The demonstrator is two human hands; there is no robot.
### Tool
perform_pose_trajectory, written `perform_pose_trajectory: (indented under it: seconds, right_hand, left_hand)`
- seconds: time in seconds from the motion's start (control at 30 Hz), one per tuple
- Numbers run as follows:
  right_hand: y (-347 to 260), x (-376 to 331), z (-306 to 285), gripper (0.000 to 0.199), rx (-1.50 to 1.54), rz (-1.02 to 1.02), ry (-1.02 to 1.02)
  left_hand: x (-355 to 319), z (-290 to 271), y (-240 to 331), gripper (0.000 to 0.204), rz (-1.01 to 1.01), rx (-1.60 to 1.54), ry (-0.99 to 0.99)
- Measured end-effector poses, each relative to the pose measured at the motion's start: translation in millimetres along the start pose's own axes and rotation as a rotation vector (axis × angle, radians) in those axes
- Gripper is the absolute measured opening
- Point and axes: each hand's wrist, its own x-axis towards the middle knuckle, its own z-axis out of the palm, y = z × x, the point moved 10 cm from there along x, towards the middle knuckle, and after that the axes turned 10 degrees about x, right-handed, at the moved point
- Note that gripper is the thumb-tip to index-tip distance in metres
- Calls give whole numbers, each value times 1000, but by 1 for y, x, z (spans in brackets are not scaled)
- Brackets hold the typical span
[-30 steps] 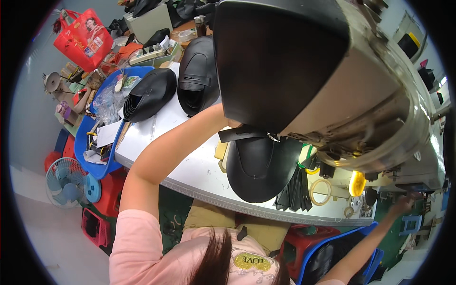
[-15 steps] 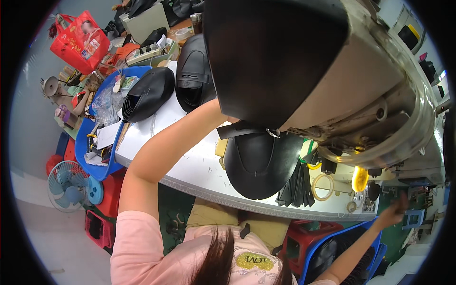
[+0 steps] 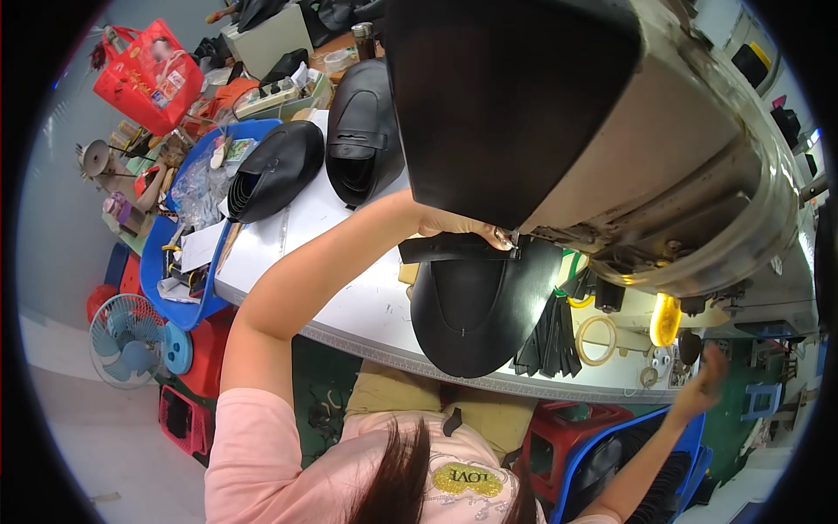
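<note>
A black leather shoe upper (image 3: 476, 306) lies on the white table under the sewing machine (image 3: 602, 166), its rounded toe toward me. Across its far part runs a black leather strap (image 3: 454, 248). My left hand (image 3: 464, 227) is at the strap beside the needle area, its fingertips pressed together on the strap's right end; the machine's dark cover hides part of the fingers. Off to the right, my right hand (image 3: 701, 386) is raised in the air beyond the table's edge, near a glowing yellow lamp (image 3: 665, 320). Motion blurs its fingers.
Stacks of black uppers (image 3: 275, 170) stand left on the white table (image 3: 349, 297). Right of the worked upper lie black strips (image 3: 550, 341) and a tape roll (image 3: 596, 341). A blue basin (image 3: 175, 293) holds odds and ends. Another blue bin (image 3: 567, 472) with black pieces stands by my right arm.
The upper and strap have shifted slightly toward me, and more of my left hand shows beneath the machine. My right hand has moved left, closer to the table.
</note>
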Motion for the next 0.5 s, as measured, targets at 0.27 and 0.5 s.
perform_pose_trajectory:
  seconds: [0.27, 0.5]
  right_hand:
    - [205, 111, -183, 41, -101, 504, 601]
    - [347, 116, -214, 45, -66, 733, 339]
  left_hand:
    - [2, 13, -4, 29, 29, 69, -55]
    - [-7, 11, 2, 28, 72, -51, -40]
